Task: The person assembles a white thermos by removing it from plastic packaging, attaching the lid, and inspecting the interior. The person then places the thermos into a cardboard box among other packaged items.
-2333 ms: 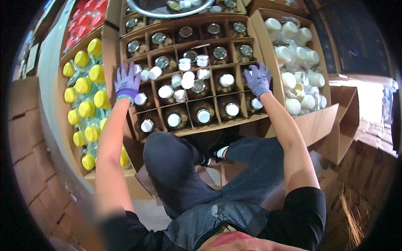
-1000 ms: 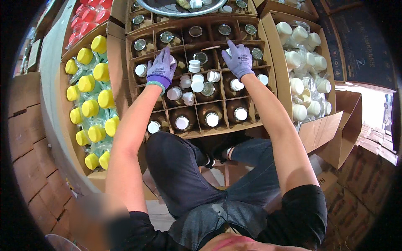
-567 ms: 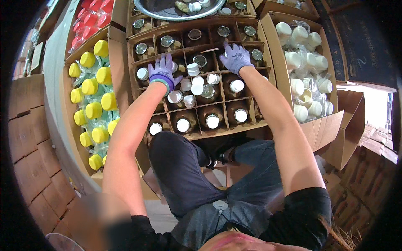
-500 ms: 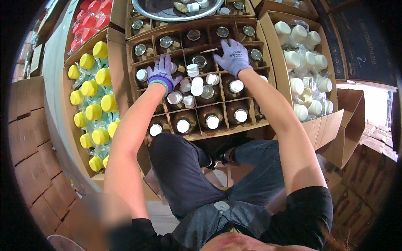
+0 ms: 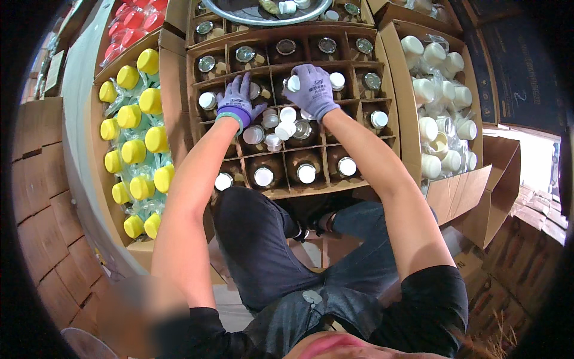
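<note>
Both my hands wear thin purple gloves over a divided cardboard box (image 5: pixel 299 192) of brown glass bottles. My right hand (image 5: pixel 313 93) is closed around a white screw cap (image 5: pixel 293 84) at the mouth of a bottle in the second row from the back; how far it sits on the thread I cannot tell. My left hand (image 5: pixel 237 99) lies open, fingers apart, over the dividers beside another bottle. Loose white caps (image 5: pixel 286 130) are heaped between the hands, by an uncapped bottle (image 5: pixel 301 128). A white cap (image 5: pixel 307 173) tops a bottle in the near row.
A metal basin (image 5: pixel 269 19) rests at the far edge. Yellow-capped bottles (image 5: pixel 133 152) fill a box on the left, with red-capped ones (image 5: pixel 133 37) behind. On the right stands a carton of white-capped bottles (image 5: pixel 428 128). Stacked cartons (image 5: pixel 45 209) line the left side.
My right hand has moved left and nearer to me, closing on a white cap at an open bottle. Another capped bottle, hidden before, now shows to its right. My left hand has barely moved.
</note>
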A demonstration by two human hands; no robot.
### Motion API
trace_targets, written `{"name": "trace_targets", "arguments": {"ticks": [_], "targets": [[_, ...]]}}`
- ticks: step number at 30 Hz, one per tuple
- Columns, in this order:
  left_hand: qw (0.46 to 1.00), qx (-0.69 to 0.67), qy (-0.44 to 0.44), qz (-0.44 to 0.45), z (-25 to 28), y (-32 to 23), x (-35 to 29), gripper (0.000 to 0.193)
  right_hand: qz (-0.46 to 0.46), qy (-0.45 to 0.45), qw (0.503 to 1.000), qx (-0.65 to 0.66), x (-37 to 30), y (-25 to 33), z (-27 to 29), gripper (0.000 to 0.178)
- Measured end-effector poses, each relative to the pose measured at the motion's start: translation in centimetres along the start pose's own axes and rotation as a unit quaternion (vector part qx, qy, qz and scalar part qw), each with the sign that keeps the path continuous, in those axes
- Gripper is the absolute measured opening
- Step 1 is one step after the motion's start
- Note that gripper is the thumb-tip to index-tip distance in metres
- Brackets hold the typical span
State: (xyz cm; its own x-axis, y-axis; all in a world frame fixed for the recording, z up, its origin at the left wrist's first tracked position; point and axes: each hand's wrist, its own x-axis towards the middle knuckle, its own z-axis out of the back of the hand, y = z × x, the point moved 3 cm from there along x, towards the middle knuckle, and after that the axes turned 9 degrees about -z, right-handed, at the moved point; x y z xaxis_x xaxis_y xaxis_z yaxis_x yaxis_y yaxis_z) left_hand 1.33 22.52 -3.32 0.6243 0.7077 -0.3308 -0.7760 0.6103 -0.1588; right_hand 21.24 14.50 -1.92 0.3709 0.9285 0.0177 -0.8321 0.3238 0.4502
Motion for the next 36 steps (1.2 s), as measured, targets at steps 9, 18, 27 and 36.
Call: {"name": "trace_targets", "arguments": {"ticks": [9, 18, 27, 36], "targets": [[0.997, -0.053, -0.048, -0.014, -0.3, 0.7, 0.4, 0.108, 0.104, 0.012, 0.974, -0.198, 1.2, 1.8, -1.4, 0.067], [0.974, -0.115, -0.193, -0.026, -1.6, 2.8, -1.9, 0.093, 0.101, 0.029, 0.977, -0.186, 1.2, -0.1, -2.6, 0.043], [0.928, -0.192, -0.311, -0.077, 0.4, 8.2, -6.6, 0.058, 0.072, 0.115, 0.956, -0.261, 1.4, 1.8, -3.1, 0.064], [0.922, -0.279, -0.266, 0.033, 3.9, 15.5, 5.9, 0.060, 0.064, 0.127, 0.959, -0.247, 2.1, 2.1, -3.1, 0.076]]}}
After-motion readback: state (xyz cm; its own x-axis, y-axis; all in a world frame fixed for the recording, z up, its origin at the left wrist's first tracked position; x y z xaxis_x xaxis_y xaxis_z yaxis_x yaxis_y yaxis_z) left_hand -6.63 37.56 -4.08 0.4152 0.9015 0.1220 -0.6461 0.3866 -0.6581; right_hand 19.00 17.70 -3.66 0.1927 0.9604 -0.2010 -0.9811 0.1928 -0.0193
